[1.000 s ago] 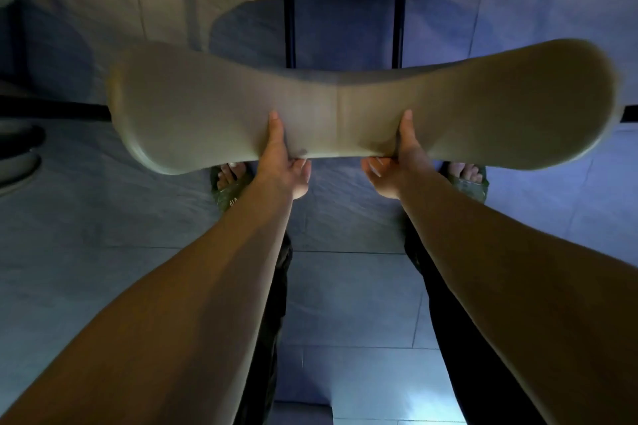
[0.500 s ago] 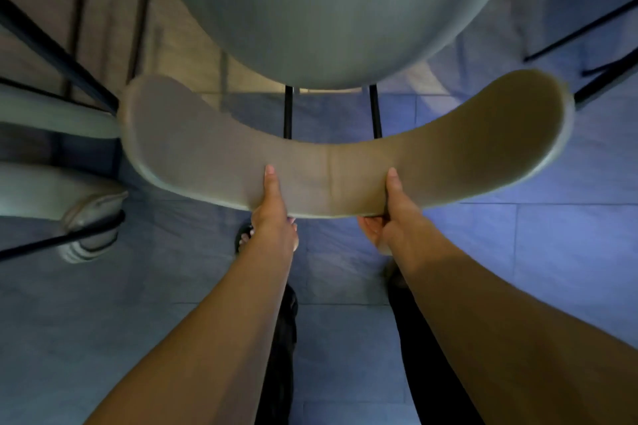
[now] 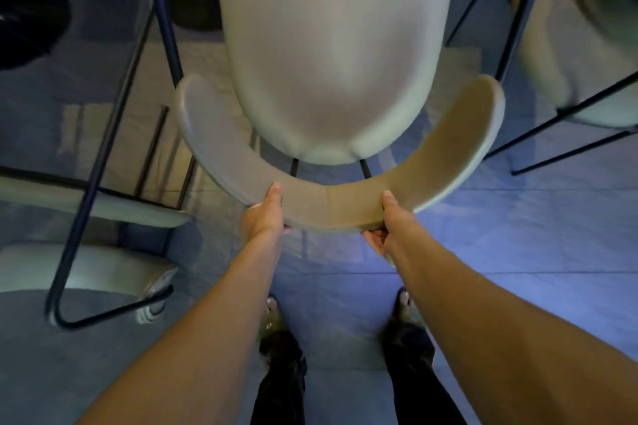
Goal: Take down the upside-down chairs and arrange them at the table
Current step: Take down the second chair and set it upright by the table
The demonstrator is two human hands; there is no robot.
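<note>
A beige chair stands upright on the tiled floor right in front of me. Its curved backrest (image 3: pixel 331 203) wraps around the pale padded seat (image 3: pixel 328 55). My left hand (image 3: pixel 264 216) grips the backrest's near edge left of centre, thumb on top. My right hand (image 3: pixel 388 222) grips it right of centre, fingers curled underneath. Two thin black posts (image 3: pixel 364 167) join the backrest to the seat. The chair's legs are hidden beneath the seat.
Another chair with a black wire frame (image 3: pixel 103 155) and pale cushions lies tipped at the left. A third pale chair (image 3: pixel 583 55) with black legs stands at the right. A dark round base (image 3: pixel 31 21) sits at far left. My feet (image 3: pixel 272 317) stand on grey tiles.
The chair has moved forward and away from me, so its seat now fills the upper middle. My view has tilted up, showing neighbouring chairs. Both hands keep their grip on the backrest.
</note>
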